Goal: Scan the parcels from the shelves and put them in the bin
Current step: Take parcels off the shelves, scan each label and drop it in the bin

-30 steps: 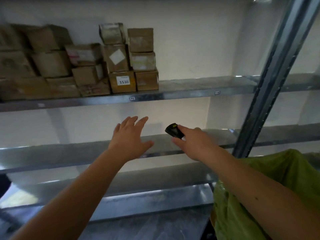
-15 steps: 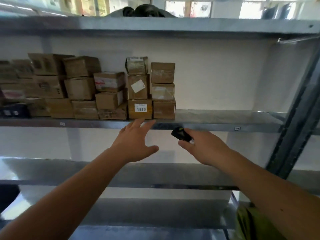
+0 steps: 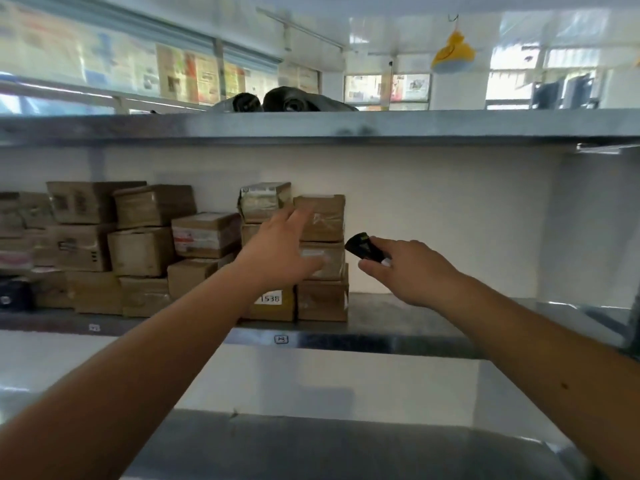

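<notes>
Several brown cardboard parcels are stacked on a metal shelf [image 3: 398, 332]. The rightmost stack holds a top parcel [image 3: 325, 216], a middle parcel [image 3: 329, 259] and a bottom parcel [image 3: 322, 303]. Beside it a box labelled 1538 [image 3: 273, 304] sits at the bottom of its stack. My left hand [image 3: 277, 251] reaches out with spread fingers in front of the rightmost stack, holding nothing. My right hand [image 3: 408, 268] grips a small black scanner [image 3: 363, 245], which points toward the parcels. The bin is out of view.
More parcels [image 3: 138, 237] fill the shelf to the left. An upper shelf [image 3: 346, 124] carries dark rolled bags [image 3: 294, 100]. A lower shelf [image 3: 311, 441] lies below my arms. The shelf's right part is bare, with an upright post [image 3: 633, 306] at the far right.
The view has tilted upward and the green bag has dropped out of sight. Both hands have risen from below the shelf edge to the height of the rightmost parcel stack.
</notes>
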The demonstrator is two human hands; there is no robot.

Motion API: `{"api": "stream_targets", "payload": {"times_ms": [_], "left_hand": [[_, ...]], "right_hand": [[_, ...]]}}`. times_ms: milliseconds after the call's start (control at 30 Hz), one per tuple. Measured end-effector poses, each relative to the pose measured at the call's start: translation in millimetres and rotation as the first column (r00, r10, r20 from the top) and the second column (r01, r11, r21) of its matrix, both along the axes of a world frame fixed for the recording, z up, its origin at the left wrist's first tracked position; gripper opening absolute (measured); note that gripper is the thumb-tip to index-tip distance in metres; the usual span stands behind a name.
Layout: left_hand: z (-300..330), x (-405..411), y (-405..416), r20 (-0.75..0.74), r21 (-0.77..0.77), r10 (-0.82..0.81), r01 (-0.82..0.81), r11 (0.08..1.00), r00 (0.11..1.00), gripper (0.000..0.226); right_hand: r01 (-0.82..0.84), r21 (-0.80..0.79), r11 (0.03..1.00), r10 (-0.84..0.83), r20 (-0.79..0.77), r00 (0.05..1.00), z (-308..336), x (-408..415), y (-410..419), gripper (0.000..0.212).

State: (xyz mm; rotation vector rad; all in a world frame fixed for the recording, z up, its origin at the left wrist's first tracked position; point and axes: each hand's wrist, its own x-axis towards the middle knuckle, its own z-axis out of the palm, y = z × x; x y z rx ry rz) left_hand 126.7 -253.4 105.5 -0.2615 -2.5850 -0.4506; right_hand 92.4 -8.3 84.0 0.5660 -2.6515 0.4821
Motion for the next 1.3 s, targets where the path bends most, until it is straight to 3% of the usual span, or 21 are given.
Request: {"api": "stream_targets", "payload": {"times_ms": [300, 433, 900, 1000, 1100, 1200, 1300], "left_hand": [[27.7, -66.3, 18.1, -0.011, -0.043, 0.068, -0.068, 0.997, 0.998, 0.098], [28.4, -84.1, 25.2, 0.010, 0.062, 0.078, -0.078, 0.995, 0.997, 0.096], [60.7, -117.0, 42.1, 0.023, 0.283, 0.163, -0.163, 0.945, 0.986, 0.051], [68.8, -120.8, 43.0, 0.088, 0.393, 0.140, -0.163, 0.905, 0.986, 0.039], [79.9, -121.6, 46.3, 0.200, 0.390, 0.090, -0.164, 0.906, 0.976, 0.025], [83.7, -119.4, 51.3, 0.308, 0.520, -0.028, -0.144, 0.842, 0.951, 0.032], [73.0, -120.8, 46.7, 0.337, 0.685, -0.152, -0.132, 0.716, 0.929, 0.070]], "right_hand": [[0.016, 0.025, 1.000, -0.016, -0.002, 1.000, 24.4, -80.3, 12.4, 0.059], [0.009, 0.030, 1.000, -0.009, -0.003, 1.000, 30.9, -104.9, 12.8, 0.062], [-0.024, 0.002, 1.000, 0.024, 0.031, 0.999, 32.9, -150.5, 3.9, 0.065], [-0.003, -0.001, 1.000, 0.003, 0.041, 0.999, 35.5, -156.0, 13.3, 0.065], [0.016, 0.024, 1.000, -0.017, 0.036, 0.999, 33.4, -160.5, 21.1, 0.065], [0.004, -0.026, 1.000, -0.002, 0.048, 0.999, 27.4, -160.7, 21.4, 0.063], [-0.009, -0.062, 0.998, 0.012, 0.042, 0.999, 22.0, -158.5, 21.3, 0.061]]}}
